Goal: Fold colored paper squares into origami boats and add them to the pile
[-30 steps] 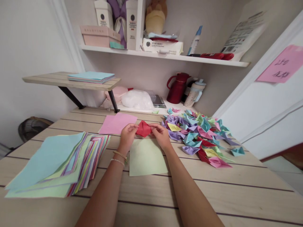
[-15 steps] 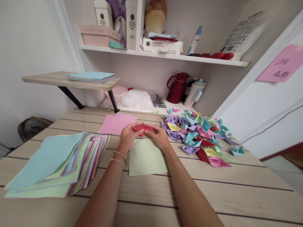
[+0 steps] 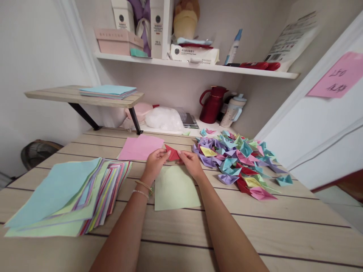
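Observation:
Both of my hands pinch a small folded red paper (image 3: 172,153) just above the wooden table (image 3: 283,223). My left hand (image 3: 154,163) grips its left end, my right hand (image 3: 191,163) its right end, fingers closed on it. A pale green sheet (image 3: 174,189) lies flat on the table under my wrists. A pink sheet (image 3: 139,147) lies just behind my left hand. To the right sits a heap of folded paper boats (image 3: 238,158) in many colours.
A fanned stack of coloured sheets (image 3: 65,196) lies at the left. A small raised shelf (image 3: 76,96) carries more sheets. At the back stand a red jug (image 3: 211,105) and a pale bottle (image 3: 234,111). A white door with a pink note (image 3: 336,77) is at the right.
The red paper has been pressed from a broad open shape into a flatter, narrower fold between my fingers. My hands have stayed in the same spot.

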### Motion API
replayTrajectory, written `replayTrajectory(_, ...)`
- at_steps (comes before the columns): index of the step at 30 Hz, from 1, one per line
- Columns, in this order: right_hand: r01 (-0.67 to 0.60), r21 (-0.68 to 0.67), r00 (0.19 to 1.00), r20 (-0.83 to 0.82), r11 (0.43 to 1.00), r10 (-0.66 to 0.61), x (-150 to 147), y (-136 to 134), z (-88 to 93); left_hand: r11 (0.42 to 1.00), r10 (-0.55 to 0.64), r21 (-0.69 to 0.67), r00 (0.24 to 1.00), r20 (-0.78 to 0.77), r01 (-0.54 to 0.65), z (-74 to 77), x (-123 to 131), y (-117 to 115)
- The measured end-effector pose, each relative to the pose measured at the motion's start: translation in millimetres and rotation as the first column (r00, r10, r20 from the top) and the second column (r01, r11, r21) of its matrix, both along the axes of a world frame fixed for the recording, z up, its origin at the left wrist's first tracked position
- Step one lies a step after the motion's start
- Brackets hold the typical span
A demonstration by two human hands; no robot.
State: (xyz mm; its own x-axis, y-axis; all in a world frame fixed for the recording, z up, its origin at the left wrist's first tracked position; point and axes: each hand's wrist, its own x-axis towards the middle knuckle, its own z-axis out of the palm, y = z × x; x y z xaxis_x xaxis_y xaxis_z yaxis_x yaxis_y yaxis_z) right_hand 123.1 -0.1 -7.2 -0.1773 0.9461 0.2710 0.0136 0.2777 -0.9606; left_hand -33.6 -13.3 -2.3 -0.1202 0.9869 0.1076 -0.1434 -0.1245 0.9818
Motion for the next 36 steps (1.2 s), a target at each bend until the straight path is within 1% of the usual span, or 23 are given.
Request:
replayTrajectory(2,-0.011,-0.018,1.0,-0.028,1.0,0.01,-0.9,-0.8,-0.5,1.0,-0.005,0.02,1.0,-0.017,0.005,-1.9,0.9,0.6)
replayTrajectory(6,-0.045,-0.054,0.997,-0.068,0.998,0.041,-1.6,-2.4,-0.2,0.994,0.085,0.072,0.996,-0.042,-0.081,-7.7,-0.1,3.7)
replayTrajectory(9,-0.025,-0.027,0.999,-0.026,0.999,0.024,-0.1,-2.7,1.6,0.995,0.054,0.083,0.998,-0.014,-0.053,-9.0,-1.3,4.5)
replayTrajectory(12,-0.013,-0.013,1.0,-0.023,1.0,0.013,1.6,-2.5,2.9,0.995,0.031,0.095,0.999,-0.016,-0.029,-6.5,-1.5,2.9)
replayTrajectory(16,-0.051,-0.057,0.998,-0.047,0.997,0.048,2.6,-2.2,2.9,0.996,0.031,0.08,0.999,-0.018,-0.03,-3.2,-0.7,1.2)
replayTrajectory(21,-0.068,-0.098,0.996,-0.071,0.993,0.061,3.6,-1.9,3.1,0.997,0.017,0.072,1.0,0.014,-0.018,-3.6,-0.4,1.8)
replayTrajectory(30,-0.112,-0.082,0.993,-0.056,0.99,0.108,2.9,-1.8,3.1,0.998,0.034,0.059,0.999,0.034,-0.036,-1.4,-0.4,0.8)
replayTrajectory(36,-0.099,-0.058,0.995,-0.038,0.993,0.097,2.2,-2.4,1.8,0.998,0.051,0.037,0.997,0.061,-0.054,-0.4,-0.3,0.1)
